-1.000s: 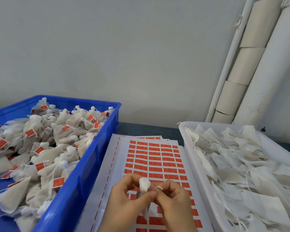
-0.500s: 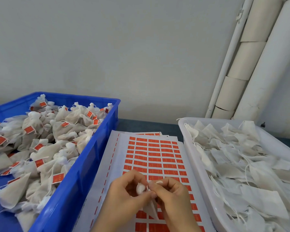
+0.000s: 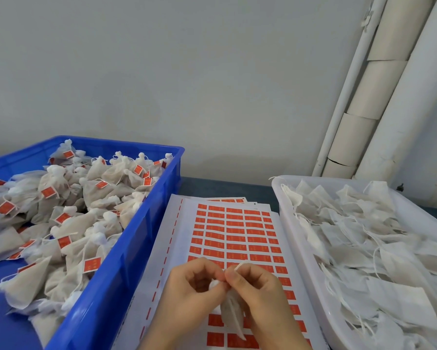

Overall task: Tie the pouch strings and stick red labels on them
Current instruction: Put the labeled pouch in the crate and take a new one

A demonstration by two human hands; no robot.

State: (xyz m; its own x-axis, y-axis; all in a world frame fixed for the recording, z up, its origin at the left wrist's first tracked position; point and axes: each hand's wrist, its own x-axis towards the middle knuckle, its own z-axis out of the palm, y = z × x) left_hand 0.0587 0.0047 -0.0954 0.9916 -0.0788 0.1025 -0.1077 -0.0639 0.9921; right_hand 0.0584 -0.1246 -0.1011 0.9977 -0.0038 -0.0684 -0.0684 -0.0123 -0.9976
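A small white mesh pouch (image 3: 233,315) hangs between my hands above the sheet of red labels (image 3: 235,233). My left hand (image 3: 189,296) grips its gathered top, with the fingers curled around it. My right hand (image 3: 259,291) pinches the white string at the pouch neck, and a short string end sticks up above the fingers. The lower body of the pouch dangles free below both hands. Most of the gathered top is hidden by my fingers.
A blue crate (image 3: 126,263) on the left holds several tied pouches with red labels. A white tray (image 3: 300,238) on the right holds several flat untied pouches with loose strings. White pipes (image 3: 379,92) run up the wall at the back right.
The gathered pouch top, which stuck up above my fingers, has sunk between the hands. My fingertips have closed together on the string. The view has tilted slightly.
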